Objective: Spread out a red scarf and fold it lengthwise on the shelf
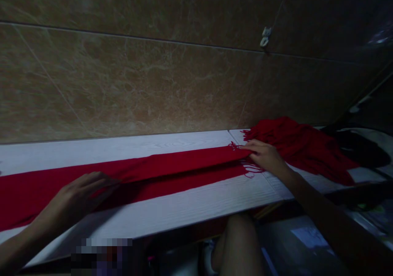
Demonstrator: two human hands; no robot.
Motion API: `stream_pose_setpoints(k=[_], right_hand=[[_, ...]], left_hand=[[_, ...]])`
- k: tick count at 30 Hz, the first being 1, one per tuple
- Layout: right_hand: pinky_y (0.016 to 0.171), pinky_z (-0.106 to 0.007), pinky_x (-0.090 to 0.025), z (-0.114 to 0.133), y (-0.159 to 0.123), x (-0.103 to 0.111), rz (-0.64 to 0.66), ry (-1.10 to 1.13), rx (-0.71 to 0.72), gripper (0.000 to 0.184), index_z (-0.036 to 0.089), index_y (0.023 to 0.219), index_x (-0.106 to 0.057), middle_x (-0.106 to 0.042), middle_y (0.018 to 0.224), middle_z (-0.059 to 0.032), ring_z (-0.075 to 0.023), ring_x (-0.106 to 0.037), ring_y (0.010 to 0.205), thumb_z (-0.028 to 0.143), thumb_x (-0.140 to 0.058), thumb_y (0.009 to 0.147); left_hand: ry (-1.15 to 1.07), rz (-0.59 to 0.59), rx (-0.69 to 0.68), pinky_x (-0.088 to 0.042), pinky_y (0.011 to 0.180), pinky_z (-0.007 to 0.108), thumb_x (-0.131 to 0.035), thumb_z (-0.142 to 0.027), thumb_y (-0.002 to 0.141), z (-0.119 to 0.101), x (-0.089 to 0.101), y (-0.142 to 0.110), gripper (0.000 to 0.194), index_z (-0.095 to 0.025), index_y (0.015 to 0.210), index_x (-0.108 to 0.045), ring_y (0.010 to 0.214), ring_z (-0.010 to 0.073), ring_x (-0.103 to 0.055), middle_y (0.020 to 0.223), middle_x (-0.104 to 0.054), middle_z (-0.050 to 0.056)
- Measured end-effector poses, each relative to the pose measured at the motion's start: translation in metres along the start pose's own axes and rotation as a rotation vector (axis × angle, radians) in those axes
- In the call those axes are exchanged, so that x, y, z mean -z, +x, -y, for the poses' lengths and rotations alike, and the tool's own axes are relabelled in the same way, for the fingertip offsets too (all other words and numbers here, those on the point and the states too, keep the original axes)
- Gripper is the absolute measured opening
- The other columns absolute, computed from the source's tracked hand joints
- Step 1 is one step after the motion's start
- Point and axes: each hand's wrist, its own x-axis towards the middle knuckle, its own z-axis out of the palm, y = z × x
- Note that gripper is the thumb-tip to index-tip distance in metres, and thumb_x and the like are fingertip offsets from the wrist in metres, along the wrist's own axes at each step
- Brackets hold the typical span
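Observation:
A long red scarf [184,161] with fringed ends lies lengthwise along a white wood-grain surface [172,206]. One long edge of it is lifted and partly folded over, with a dark gap beneath the upper layer. My left hand [82,190] pinches that edge toward the left, fingers closed on the cloth. At the fringed right end, my right hand [264,155] grips the scarf's corner between thumb and fingers. Some fringe threads hang out below the right hand.
A crumpled red fringed cloth [294,145] is heaped at the right, beside a black item [362,149]. Behind the surface rises a brown tiled wall [153,83] with a small white hook [265,37]. A knee [241,239] shows below the front edge.

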Motion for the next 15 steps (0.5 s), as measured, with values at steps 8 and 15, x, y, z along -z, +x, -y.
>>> stream_pose_setpoints(k=[8,15], right_hand=[[0.07,-0.023,-0.052,-0.017,0.074,-0.002,0.371,0.131,-0.242,0.028,0.013,0.099,-0.083,-0.081,0.085,-0.0053,-0.0176,-0.072,0.075,0.005,-0.061,0.084],[0.067,-0.023,-0.047,-0.021,0.137,0.017,0.239,0.094,-0.307,0.033,0.01,0.116,-0.08,-0.079,0.08,-0.006,-0.0153,-0.067,0.065,0.011,-0.057,0.092]], left_hand=[[-0.031,0.116,0.254,-0.057,0.083,0.033,-0.041,-0.054,0.097,-0.009,0.025,0.06,0.051,-0.019,0.107,-0.077,0.093,0.024,-0.074,0.11,-0.08,0.007],[-0.014,-0.027,0.351,-0.052,0.085,0.03,-0.037,-0.056,0.102,-0.008,0.059,0.108,0.056,-0.012,0.113,-0.069,0.093,0.0219,-0.07,0.108,-0.077,0.007]])
